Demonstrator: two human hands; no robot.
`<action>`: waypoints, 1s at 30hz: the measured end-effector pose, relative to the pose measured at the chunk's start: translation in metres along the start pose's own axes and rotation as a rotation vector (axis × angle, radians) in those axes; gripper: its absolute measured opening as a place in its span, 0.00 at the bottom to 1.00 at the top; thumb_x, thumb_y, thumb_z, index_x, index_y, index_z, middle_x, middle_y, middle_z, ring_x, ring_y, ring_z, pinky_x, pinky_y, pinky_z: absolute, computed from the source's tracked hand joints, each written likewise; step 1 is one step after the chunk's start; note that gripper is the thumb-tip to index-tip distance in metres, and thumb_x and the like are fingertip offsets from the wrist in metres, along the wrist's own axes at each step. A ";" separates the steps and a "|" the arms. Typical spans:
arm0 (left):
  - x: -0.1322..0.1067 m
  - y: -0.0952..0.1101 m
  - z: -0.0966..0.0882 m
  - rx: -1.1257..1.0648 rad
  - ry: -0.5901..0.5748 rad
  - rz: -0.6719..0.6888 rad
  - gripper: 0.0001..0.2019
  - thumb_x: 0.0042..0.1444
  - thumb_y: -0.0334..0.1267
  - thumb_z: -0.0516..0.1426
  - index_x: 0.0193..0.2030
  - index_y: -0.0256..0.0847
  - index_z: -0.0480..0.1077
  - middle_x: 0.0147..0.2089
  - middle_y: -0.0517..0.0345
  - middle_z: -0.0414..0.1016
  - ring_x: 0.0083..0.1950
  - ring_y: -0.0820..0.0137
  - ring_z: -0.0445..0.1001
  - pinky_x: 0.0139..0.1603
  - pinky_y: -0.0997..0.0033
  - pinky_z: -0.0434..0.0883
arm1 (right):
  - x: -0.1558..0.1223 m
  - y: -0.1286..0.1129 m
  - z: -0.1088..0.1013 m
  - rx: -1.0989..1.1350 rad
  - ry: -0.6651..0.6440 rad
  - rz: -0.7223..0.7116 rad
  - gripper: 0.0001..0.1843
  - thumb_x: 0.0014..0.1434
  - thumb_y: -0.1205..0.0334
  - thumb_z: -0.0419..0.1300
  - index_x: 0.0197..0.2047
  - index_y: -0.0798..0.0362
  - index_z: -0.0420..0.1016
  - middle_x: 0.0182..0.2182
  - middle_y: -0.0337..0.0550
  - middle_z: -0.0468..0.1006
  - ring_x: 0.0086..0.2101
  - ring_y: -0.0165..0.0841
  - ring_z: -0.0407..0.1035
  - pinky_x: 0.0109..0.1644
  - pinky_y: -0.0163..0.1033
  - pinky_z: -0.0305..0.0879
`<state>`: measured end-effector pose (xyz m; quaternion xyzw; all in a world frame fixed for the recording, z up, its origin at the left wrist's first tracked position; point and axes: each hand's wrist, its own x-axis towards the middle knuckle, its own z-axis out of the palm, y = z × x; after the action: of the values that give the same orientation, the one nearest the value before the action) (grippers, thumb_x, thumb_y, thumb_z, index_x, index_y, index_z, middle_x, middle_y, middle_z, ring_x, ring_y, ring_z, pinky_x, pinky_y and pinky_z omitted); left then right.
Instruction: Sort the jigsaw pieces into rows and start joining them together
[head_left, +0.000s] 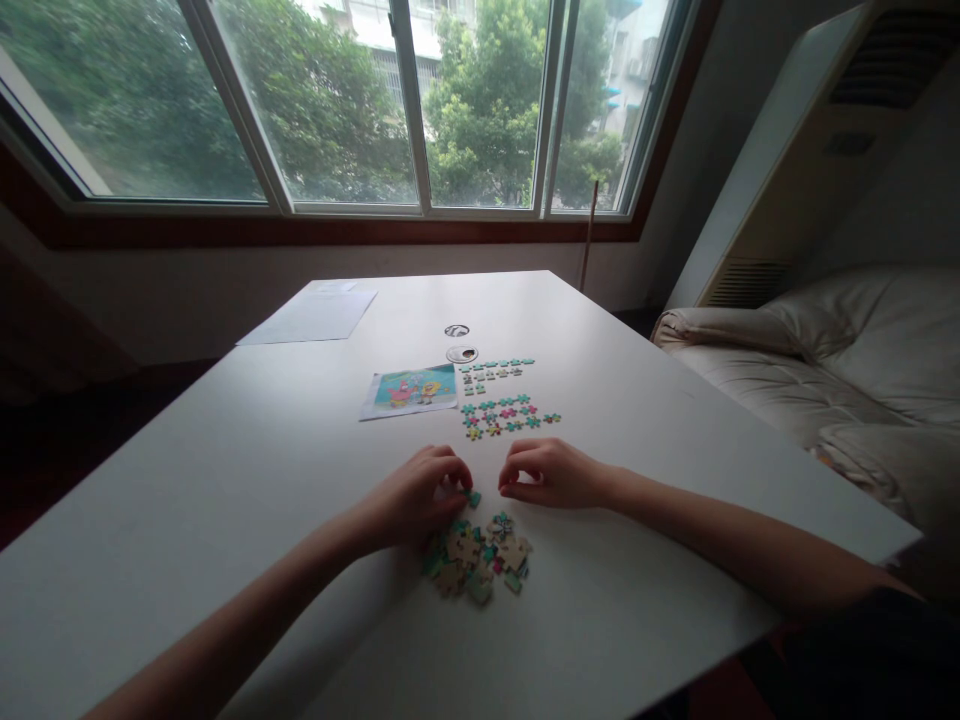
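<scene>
Your left hand [420, 488] reaches in just past the pile of puzzle pieces [465, 547], at its 11 o'clock edge, and pinches one green puzzle piece [473, 498] between thumb and fingers. That piece sits at 12 o'clock from the pile, probably gripped near its edge so that most of its face stays free of your fingers. Your right hand [553, 473] hangs at 1 o'clock, fingers curled toward the thumb; no piece shows there, and you cannot tell from this view whether the fingertips pinch anything. It faces the left hand with a small gap between, perhaps to share the handling.

The pile lies nearest your body, likely to keep loose pieces within short reach; some show bare backs, others printed faces. Beyond your hands, at 12 o'clock, the near rows of pieces [508, 412] and the far rows of pieces [491, 376] are spread on the white table [187, 500], apparently so each piece can be seen separately. The printed picture [409, 390] lies flat at 11 o'clock, left of those rows, presumably where you can glance between it and them.
</scene>
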<state>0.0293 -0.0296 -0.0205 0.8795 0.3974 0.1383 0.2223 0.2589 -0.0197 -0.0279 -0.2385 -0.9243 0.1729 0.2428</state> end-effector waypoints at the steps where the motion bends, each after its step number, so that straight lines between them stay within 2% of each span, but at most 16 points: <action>1: 0.000 0.000 0.000 -0.010 -0.004 -0.003 0.06 0.47 0.31 0.54 0.33 0.39 0.70 0.34 0.56 0.68 0.37 0.68 0.65 0.40 0.69 0.64 | 0.000 0.000 0.001 0.001 0.002 0.002 0.08 0.55 0.61 0.56 0.33 0.54 0.74 0.27 0.40 0.71 0.23 0.22 0.62 0.29 0.28 0.60; 7: -0.002 0.002 -0.005 -0.078 -0.037 -0.060 0.04 0.44 0.30 0.53 0.29 0.39 0.67 0.29 0.60 0.67 0.31 0.72 0.64 0.32 0.75 0.63 | 0.000 0.000 0.005 0.014 0.055 0.011 0.08 0.55 0.60 0.56 0.33 0.54 0.74 0.27 0.40 0.71 0.25 0.23 0.62 0.30 0.29 0.61; 11: -0.001 0.005 -0.010 -0.285 -0.070 -0.030 0.04 0.50 0.33 0.53 0.30 0.38 0.68 0.29 0.61 0.69 0.31 0.74 0.64 0.29 0.77 0.61 | 0.001 -0.004 0.005 0.015 0.125 0.019 0.08 0.56 0.61 0.55 0.33 0.54 0.73 0.27 0.41 0.71 0.25 0.24 0.62 0.29 0.30 0.61; 14: 0.002 0.005 -0.009 -0.451 -0.033 -0.065 0.06 0.52 0.37 0.53 0.32 0.36 0.68 0.30 0.59 0.70 0.31 0.74 0.64 0.28 0.77 0.61 | 0.002 -0.008 0.007 0.021 0.159 0.014 0.08 0.56 0.61 0.55 0.33 0.54 0.73 0.27 0.40 0.71 0.24 0.23 0.62 0.29 0.30 0.61; 19: 0.007 0.003 -0.001 -0.662 0.058 -0.123 0.10 0.49 0.41 0.58 0.32 0.36 0.67 0.29 0.60 0.67 0.31 0.74 0.65 0.32 0.74 0.64 | 0.003 -0.009 0.010 0.036 0.206 -0.006 0.08 0.55 0.59 0.56 0.32 0.54 0.73 0.28 0.41 0.72 0.25 0.24 0.63 0.29 0.30 0.61; 25: 0.009 0.008 0.003 -0.873 0.074 -0.190 0.11 0.45 0.40 0.61 0.30 0.35 0.64 0.26 0.62 0.68 0.29 0.75 0.67 0.31 0.74 0.63 | 0.002 -0.011 0.012 0.023 0.206 -0.033 0.08 0.55 0.59 0.57 0.31 0.54 0.73 0.27 0.40 0.72 0.24 0.23 0.62 0.28 0.29 0.60; 30: 0.008 0.010 0.005 -0.934 0.075 -0.265 0.13 0.45 0.40 0.61 0.31 0.36 0.63 0.24 0.62 0.70 0.27 0.75 0.67 0.26 0.76 0.61 | 0.003 -0.010 0.011 -0.014 0.240 -0.046 0.08 0.54 0.59 0.57 0.30 0.54 0.72 0.25 0.39 0.71 0.23 0.23 0.62 0.27 0.29 0.59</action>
<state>0.0432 -0.0304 -0.0194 0.6218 0.4093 0.3038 0.5946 0.2466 -0.0288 -0.0314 -0.2381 -0.8949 0.1311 0.3539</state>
